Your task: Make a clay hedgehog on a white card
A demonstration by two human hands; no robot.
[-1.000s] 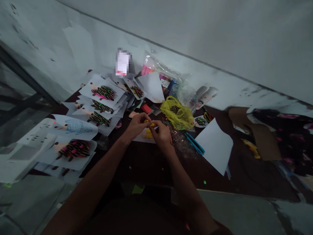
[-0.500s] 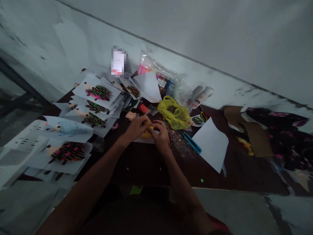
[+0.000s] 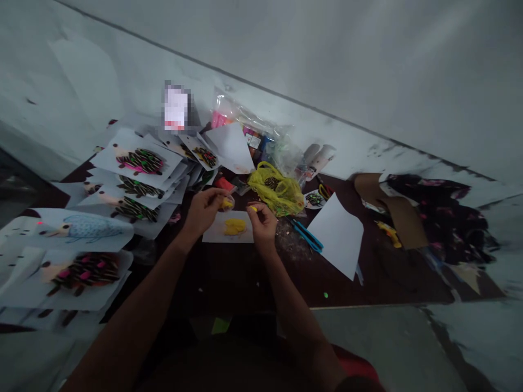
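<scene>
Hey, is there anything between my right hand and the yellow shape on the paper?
Nothing visible. From your right hand, pinching a yellow bit, to the yellow shape there is only bare paper. Your left hand, with a yellow lump, is toward the paper's far left, outside that gap.

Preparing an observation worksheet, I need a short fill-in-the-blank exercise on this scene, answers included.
1. The left hand pinches a lump and the right hand a small bit, both coloured ____.
2. The yellow shape lies on a card that is ____.
3. The slim tool beside the large white sheet is ____.
4. The drawing of a blue-bodied animal lies on the person's ____ side.

Missing words: yellow; white; blue; left.
</scene>
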